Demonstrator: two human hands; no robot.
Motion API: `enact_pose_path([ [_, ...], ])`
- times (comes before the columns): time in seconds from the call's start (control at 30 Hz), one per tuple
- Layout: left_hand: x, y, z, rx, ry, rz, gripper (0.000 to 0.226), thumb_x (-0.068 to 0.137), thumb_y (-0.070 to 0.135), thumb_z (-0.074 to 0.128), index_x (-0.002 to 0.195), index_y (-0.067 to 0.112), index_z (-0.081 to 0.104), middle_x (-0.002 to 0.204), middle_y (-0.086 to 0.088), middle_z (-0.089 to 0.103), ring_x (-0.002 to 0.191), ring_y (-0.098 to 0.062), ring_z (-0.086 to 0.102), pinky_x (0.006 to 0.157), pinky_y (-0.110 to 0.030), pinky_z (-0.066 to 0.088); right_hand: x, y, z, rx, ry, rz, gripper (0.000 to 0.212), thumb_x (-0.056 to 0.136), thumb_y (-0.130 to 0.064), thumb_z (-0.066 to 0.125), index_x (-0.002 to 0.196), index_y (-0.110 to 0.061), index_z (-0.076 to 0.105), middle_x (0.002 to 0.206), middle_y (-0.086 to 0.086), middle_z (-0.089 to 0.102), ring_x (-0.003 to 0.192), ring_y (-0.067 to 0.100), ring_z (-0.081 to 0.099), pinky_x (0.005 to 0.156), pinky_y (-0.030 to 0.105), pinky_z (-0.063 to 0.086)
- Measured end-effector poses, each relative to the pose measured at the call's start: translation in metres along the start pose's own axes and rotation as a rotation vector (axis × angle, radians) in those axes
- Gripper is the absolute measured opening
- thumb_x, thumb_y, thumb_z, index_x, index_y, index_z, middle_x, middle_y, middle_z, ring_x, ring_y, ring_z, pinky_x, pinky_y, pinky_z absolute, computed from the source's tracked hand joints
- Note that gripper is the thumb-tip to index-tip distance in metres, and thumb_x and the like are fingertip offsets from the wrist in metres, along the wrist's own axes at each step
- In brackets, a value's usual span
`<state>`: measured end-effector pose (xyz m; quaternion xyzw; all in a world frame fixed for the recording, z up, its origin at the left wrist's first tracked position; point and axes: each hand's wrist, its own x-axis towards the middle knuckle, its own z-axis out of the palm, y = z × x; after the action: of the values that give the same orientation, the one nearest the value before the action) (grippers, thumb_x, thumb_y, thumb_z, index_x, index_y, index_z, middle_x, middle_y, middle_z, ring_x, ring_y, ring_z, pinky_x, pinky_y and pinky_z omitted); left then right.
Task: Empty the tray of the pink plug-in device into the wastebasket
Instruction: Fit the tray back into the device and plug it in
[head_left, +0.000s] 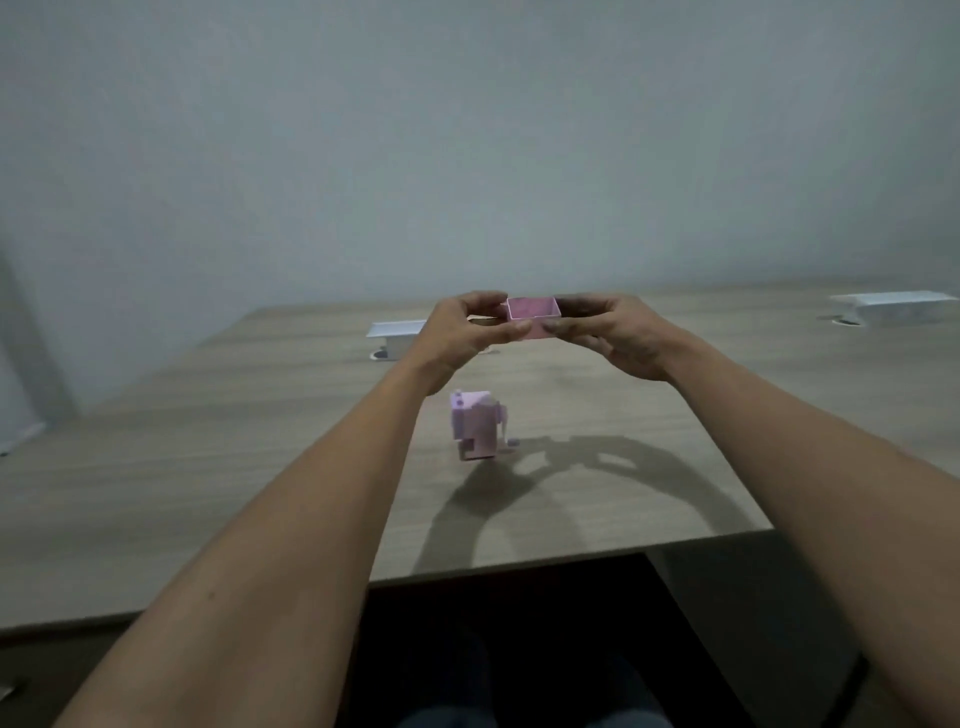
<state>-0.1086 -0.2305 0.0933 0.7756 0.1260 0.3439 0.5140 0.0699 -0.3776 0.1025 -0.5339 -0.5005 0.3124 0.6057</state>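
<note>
A small pink tray (533, 312), open at the top, is held level above the table between both hands. My left hand (467, 332) pinches its left end and my right hand (610, 332) grips its right end. Below them the pink plug-in device (477, 426) stands upright on the wooden table (208, 467), apart from both hands. What the tray holds is too blurred to tell. No wastebasket is in view.
A white cable cover (397, 332) sits on the table behind my left hand, and another white cover (893, 305) at the far right. The table's front edge runs across the lower frame, with dark floor and my legs beneath it.
</note>
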Motion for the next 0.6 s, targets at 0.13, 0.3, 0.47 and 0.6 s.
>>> enact_pose_path([
  [0.13, -0.011, -0.009, -0.028, 0.057, -0.012, -0.034, 0.051, 0.082, 0.017, 0.085, 0.129, 0.005, 0.069, 0.121, -0.006, 0.076, 0.111, -0.015, 0.072, 0.079, -0.012, 0.055, 0.022, 0.018, 0.022, -0.002, -0.043, 0.031, 0.044, 0.089, 0.004, 0.072, 0.132, 0.006, 0.065, 0.131, 0.016, 0.071, 0.124, 0.021, 0.068, 0.097, 0.021, 0.055],
  [0.3, -0.025, -0.029, -0.061, 0.06, 0.074, -0.097, 0.049, 0.082, 0.017, 0.084, 0.127, 0.005, 0.07, 0.117, -0.005, 0.077, 0.104, -0.009, 0.073, 0.083, -0.014, 0.054, 0.033, 0.047, 0.036, 0.011, -0.016, 0.071, 0.055, 0.081, -0.001, 0.08, 0.133, 0.004, 0.063, 0.127, 0.014, 0.073, 0.117, 0.018, 0.07, 0.109, 0.029, 0.05],
  [0.47, -0.044, -0.054, -0.096, 0.043, 0.166, -0.146, 0.046, 0.082, 0.014, 0.084, 0.126, 0.003, 0.07, 0.118, -0.009, 0.076, 0.1, -0.009, 0.072, 0.081, -0.011, 0.053, 0.035, 0.08, 0.036, -0.07, -0.039, 0.143, 0.064, 0.076, -0.009, 0.087, 0.135, 0.001, 0.064, 0.131, 0.006, 0.072, 0.123, 0.015, 0.067, 0.118, 0.036, 0.041],
  [0.6, -0.06, -0.076, -0.107, 0.037, 0.191, -0.195, 0.046, 0.082, 0.011, 0.084, 0.125, 0.003, 0.07, 0.116, -0.009, 0.077, 0.1, -0.013, 0.073, 0.08, -0.011, 0.053, 0.032, 0.097, 0.038, -0.142, -0.071, 0.168, 0.068, 0.073, -0.02, 0.091, 0.135, -0.005, 0.066, 0.131, 0.003, 0.073, 0.126, 0.013, 0.065, 0.118, 0.036, 0.04],
])
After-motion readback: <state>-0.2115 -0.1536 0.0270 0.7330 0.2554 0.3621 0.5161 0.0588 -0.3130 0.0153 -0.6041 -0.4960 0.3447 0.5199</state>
